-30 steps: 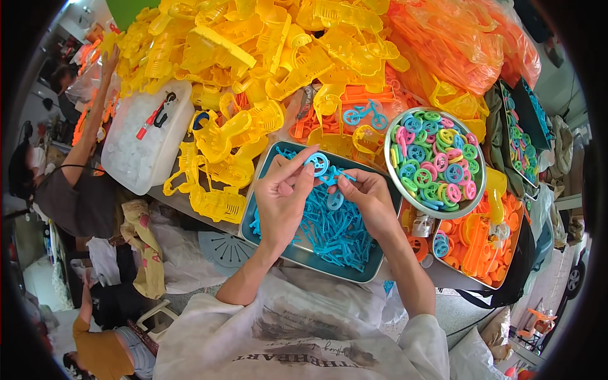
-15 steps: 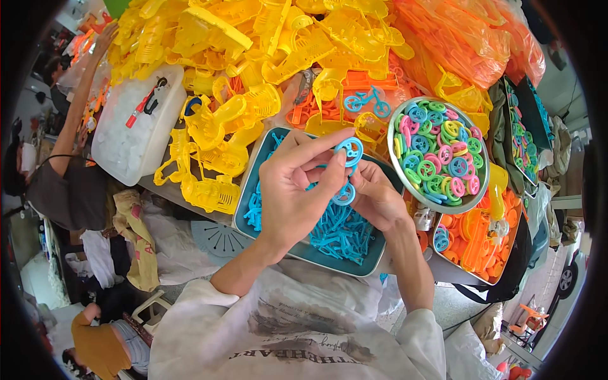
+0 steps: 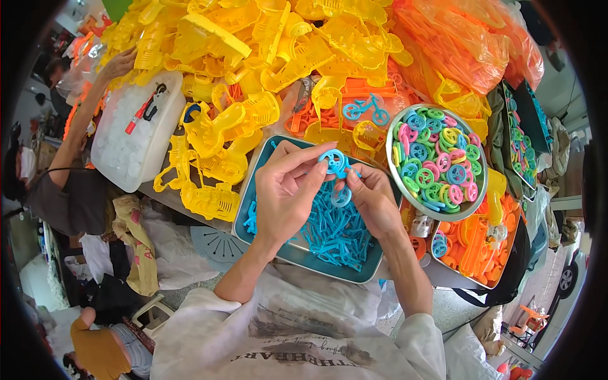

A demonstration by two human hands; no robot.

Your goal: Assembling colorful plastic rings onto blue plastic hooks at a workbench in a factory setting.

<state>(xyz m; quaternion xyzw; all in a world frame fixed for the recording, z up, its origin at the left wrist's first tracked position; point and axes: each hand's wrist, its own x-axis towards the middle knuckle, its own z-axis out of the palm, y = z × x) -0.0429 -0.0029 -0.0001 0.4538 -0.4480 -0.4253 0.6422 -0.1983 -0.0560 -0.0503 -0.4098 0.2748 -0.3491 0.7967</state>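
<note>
Over a teal tray [image 3: 347,272] of loose blue bicycle-frame parts [image 3: 335,237], both my hands meet at one small blue toy bicycle [image 3: 341,197]. My left hand [image 3: 286,199] pinches a blue spoked wheel [image 3: 331,158] at its upper end between thumb and fingertips. My right hand [image 3: 379,206] is closed on the frame, thumb and forefinger beside the lower wheel. Fingers hide most of the frame, so I cannot tell how far the upper wheel sits on it. Just beyond stands a whole blue toy bicycle [image 3: 366,110].
Right of the tray, a metal bowl [image 3: 470,211] holds multicoloured toy wheels [image 3: 437,161]; orange parts [image 3: 472,244] fill a box below it. Yellow plastic shells [image 3: 234,126] pile up beyond. At left are a white tub [image 3: 117,149] with cutters [image 3: 147,109] and another person's arm [image 3: 88,120].
My hands have shifted slightly left with the toy bicycle. The upper wheel has turned, and more of the frame shows between my hands. The other person's hand has moved down toward the yellow shells.
</note>
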